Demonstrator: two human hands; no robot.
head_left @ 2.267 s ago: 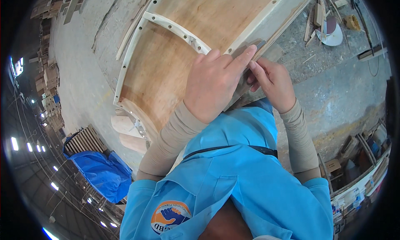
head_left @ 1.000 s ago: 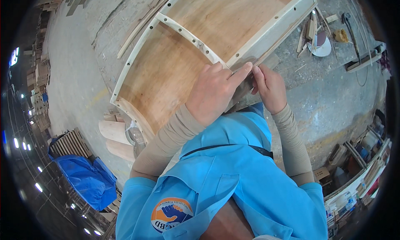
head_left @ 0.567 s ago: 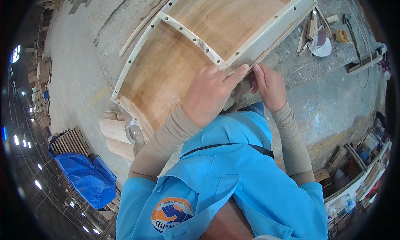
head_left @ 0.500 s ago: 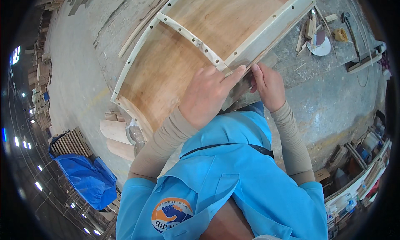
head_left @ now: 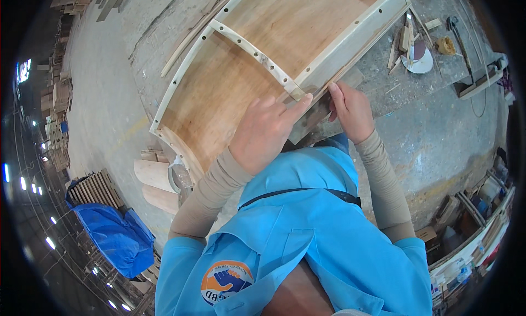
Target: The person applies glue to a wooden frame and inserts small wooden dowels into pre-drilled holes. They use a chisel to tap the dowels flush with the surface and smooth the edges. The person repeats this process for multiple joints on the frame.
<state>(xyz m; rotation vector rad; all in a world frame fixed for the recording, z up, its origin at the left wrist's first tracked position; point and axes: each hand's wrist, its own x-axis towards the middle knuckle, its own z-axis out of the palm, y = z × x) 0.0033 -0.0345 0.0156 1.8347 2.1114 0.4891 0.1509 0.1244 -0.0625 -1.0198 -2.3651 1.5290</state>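
Two-handed work at the edge of a curved, paneled wooden frame (head_left: 235, 88), seen from above. The frame lies at the upper middle of the view; a pale crossbar (head_left: 255, 53) dotted with holes parts its panelled face into 2 bays and meets a straight pale rail (head_left: 350, 37) on the right. The left hand (head_left: 267, 131) reaches to this corner, its index finger extended to the frame's edge and the other fingers curled in; whether they close on anything cannot be told. The right hand (head_left: 351, 109) is just beside it, with its thumb tip at the outer edge of the rail and its fingers bent below; whether thumb and fingers are clamped there cannot be told. The 2 hands are apart. To the right, the grey bench (head_left: 378, 80) bears wood offcuts (head_left: 404, 39), a white disc (head_left: 422, 65), a small yellowish object (head_left: 445, 45) and a long dark tool (head_left: 463, 47). To the left of the frame's lower corner lie 2 pale curved boards (head_left: 156, 176); farther left, a blue tarpaulin (head_left: 112, 236) rests beside a slatted stack (head_left: 98, 192).
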